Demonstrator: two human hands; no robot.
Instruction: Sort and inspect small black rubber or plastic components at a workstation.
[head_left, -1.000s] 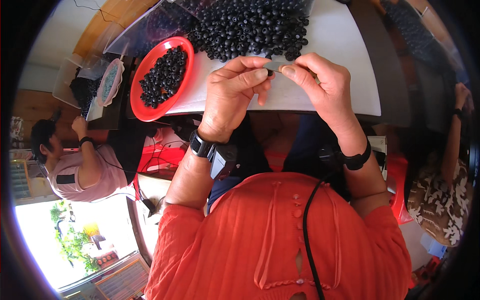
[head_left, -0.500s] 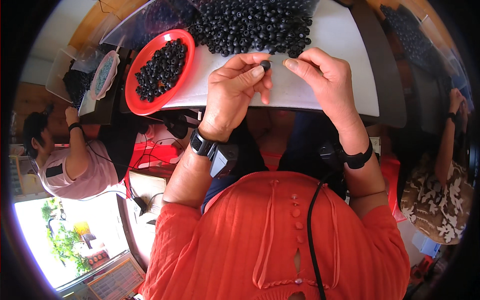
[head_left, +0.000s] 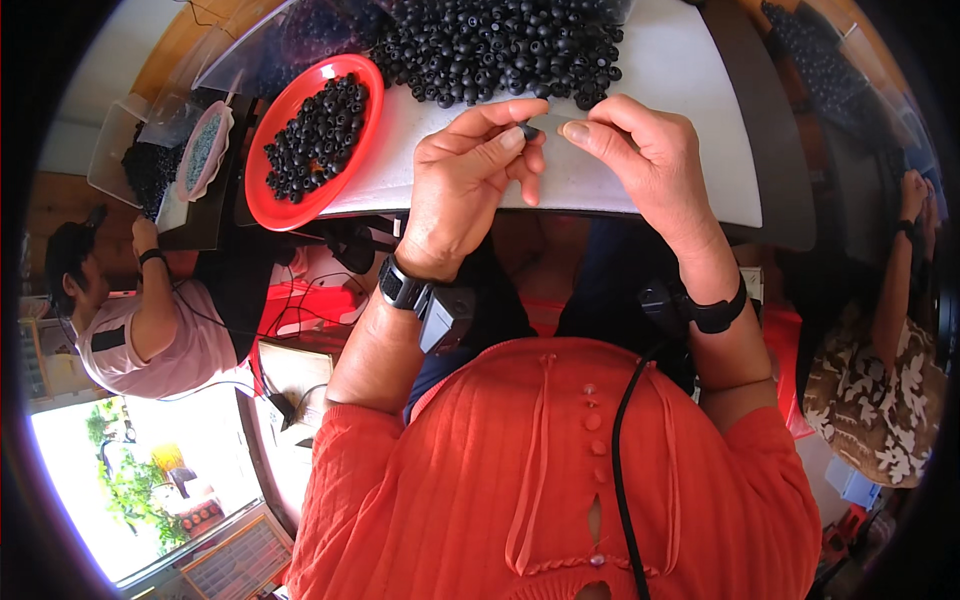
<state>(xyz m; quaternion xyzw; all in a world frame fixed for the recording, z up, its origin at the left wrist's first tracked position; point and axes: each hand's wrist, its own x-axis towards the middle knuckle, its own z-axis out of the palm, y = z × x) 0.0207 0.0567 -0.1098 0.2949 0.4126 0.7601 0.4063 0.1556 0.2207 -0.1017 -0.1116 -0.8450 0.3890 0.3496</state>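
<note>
While it is pinched between the thumb and forefinger of the left hand (head_left: 470, 175), the small black bead (head_left: 528, 130) sits just above the near edge of the white table (head_left: 690, 90), with the right hand (head_left: 645, 160) closed in beside it, its fingertips (head_left: 575, 130) nearly touching the bead and possibly holding a fine thread, though that is too thin to make out. So small and round, the bead looks light, hard and apt to slip, best gripped across its sides. Beyond lie the bead pile (head_left: 500, 45) and a red bowl (head_left: 262, 195) of beads. Compared with half a second ago, both hands stay together, scarcely shifted.
</note>
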